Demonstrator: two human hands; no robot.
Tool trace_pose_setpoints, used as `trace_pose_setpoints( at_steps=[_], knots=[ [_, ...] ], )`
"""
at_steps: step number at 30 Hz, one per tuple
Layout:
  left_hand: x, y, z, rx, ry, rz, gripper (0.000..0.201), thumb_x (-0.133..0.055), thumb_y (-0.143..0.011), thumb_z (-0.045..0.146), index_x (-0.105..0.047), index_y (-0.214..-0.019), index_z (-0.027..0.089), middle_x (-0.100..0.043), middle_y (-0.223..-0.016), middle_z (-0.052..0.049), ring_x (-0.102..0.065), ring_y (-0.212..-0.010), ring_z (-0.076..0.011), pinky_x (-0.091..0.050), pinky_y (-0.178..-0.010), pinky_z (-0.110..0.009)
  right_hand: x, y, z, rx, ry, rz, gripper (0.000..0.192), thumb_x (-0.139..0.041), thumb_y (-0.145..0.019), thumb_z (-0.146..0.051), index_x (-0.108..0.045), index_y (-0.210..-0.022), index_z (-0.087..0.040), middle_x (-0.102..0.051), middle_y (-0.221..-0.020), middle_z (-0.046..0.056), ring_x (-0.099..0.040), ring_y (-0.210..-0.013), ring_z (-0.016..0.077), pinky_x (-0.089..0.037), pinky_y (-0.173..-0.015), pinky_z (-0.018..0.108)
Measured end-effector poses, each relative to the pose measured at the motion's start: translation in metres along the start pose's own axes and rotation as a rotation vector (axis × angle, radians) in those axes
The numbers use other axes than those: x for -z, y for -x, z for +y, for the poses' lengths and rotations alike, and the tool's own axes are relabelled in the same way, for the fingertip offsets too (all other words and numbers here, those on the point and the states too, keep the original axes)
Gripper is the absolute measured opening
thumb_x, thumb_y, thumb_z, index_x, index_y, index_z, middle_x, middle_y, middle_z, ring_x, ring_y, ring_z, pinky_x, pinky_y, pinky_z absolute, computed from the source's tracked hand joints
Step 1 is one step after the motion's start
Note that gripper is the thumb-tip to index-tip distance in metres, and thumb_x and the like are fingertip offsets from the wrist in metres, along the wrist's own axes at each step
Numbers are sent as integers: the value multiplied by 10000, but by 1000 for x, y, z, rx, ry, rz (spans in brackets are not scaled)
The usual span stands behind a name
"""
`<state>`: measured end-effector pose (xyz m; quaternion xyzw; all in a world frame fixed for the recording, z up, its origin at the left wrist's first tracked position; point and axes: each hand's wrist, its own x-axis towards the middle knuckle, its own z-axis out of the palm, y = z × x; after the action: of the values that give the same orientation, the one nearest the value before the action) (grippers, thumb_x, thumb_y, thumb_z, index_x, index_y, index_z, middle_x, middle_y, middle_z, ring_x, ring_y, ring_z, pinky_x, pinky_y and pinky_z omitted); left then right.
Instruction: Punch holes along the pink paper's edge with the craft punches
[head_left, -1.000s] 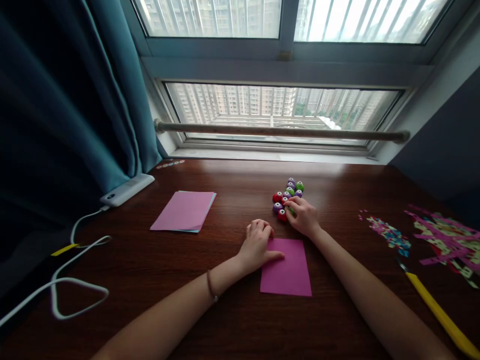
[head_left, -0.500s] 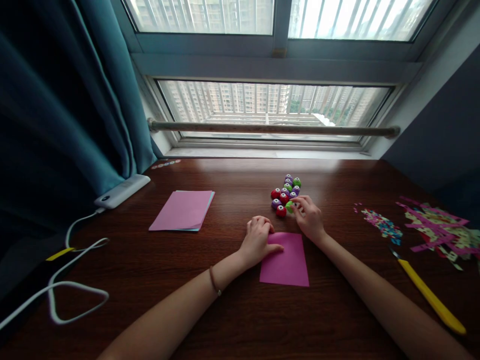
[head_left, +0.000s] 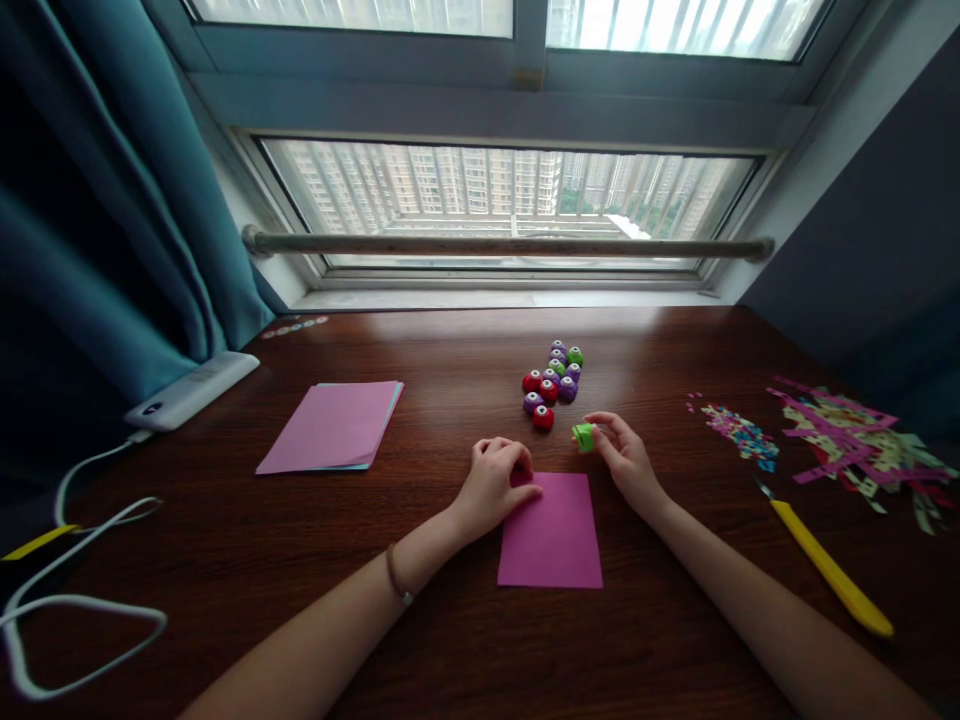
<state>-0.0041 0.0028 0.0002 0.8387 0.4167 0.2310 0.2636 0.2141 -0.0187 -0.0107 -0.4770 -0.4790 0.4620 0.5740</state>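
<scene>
A magenta paper sheet (head_left: 553, 540) lies flat on the dark wooden table in front of me. My left hand (head_left: 493, 484) rests curled on its upper left corner, fingertips pressing it down. My right hand (head_left: 625, 459) holds a small green round punch (head_left: 583, 436) between thumb and fingers, lifted just off the table beside the sheet's top right corner. Behind it sits a cluster of several red, purple and green punches (head_left: 551, 381).
A stack of pink and blue paper (head_left: 331, 426) lies to the left. A white power bank (head_left: 191, 389) with a white cable (head_left: 79, 585) is at the far left. A yellow craft knife (head_left: 829, 572) and paper scraps (head_left: 847, 436) lie at the right.
My right hand picked the green punch out of the cluster and drew it back toward me. The left hand stayed on the sheet. The view shifted right.
</scene>
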Motion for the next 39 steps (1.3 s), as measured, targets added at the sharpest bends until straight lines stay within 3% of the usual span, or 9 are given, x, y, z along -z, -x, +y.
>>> trace_pose_setpoints(
  at_steps=[3, 7, 12, 19, 28, 33, 36, 39],
  knots=[
    [1, 0, 0, -10, -2, -10, 265, -717, -669, 338, -542, -819, 207, -592, -839, 25, -517, -872, -180, -259, -906, -391, 2, -1, 1, -65, -98, -4, 336, -593, -794, -404, -527, -1009, -154, -618, -888, 71, -614, -803, 178, -504, -706, 283],
    [2, -1, 3, 1, -112, 40, 309, -664, -707, 426, -559, -904, 213, -563, -1001, -34, -465, -998, -231, -289, -884, -401, 5, -3, 1, -108, -152, -17, 334, -634, -763, -375, -577, -996, -142, -620, -912, 77, -604, -838, 177, -503, -750, 290],
    [0, -1, 2, 6, -200, 29, 585, -718, -505, 621, -565, -879, 198, -510, -1081, -75, -395, -1077, -297, -249, -946, -474, 6, -7, -4, -191, -288, 7, 338, -687, -709, -364, -611, -954, -143, -623, -892, 72, -604, -811, 164, -503, -727, 272],
    [2, -1, -1, -21, -138, -18, 443, -712, -580, 560, -571, -813, 211, -544, -1019, -40, -413, -1055, -262, -240, -953, -476, 7, -5, -3, -208, -266, -11, 307, -685, -712, -369, -636, -916, -146, -631, -870, 67, -604, -787, 161, -498, -759, 292],
    [4, -1, 1, -29, -16, 44, 218, -703, -686, 354, -560, -753, 204, -612, -930, -8, -470, -1016, -227, -262, -952, -441, 4, 0, -2, -175, -85, -63, 347, -652, -743, -395, -641, -979, -141, -645, -929, 95, -612, -837, 192, -484, -799, 317],
    [6, -2, 2, 61, 160, 103, 162, -656, -734, 303, -563, -812, 195, -618, -830, -8, -543, -857, -186, -383, -864, -362, 5, 1, 0, -82, -4, 16, 329, -633, -762, -388, -642, -981, -142, -638, -966, 91, -602, -868, 187, -478, -794, 290],
    [5, -1, 1, 86, 262, 68, 196, -637, -746, 315, -561, -879, 193, -617, -848, -15, -564, -808, -173, -439, -770, -307, 4, 1, -1, -77, 8, 65, 346, -623, -766, -402, -632, -992, -141, -634, -969, 94, -603, -880, 205, -485, -791, 314],
    [5, -1, 1, 80, 322, 46, 235, -641, -742, 303, -559, -933, 194, -624, -902, -22, -578, -842, -172, -452, -787, -296, 1, 3, -6, -56, 95, 95, 344, -613, -767, -411, -629, -980, -142, -634, -956, 90, -600, -881, 209, -494, -787, 326]
  ],
)
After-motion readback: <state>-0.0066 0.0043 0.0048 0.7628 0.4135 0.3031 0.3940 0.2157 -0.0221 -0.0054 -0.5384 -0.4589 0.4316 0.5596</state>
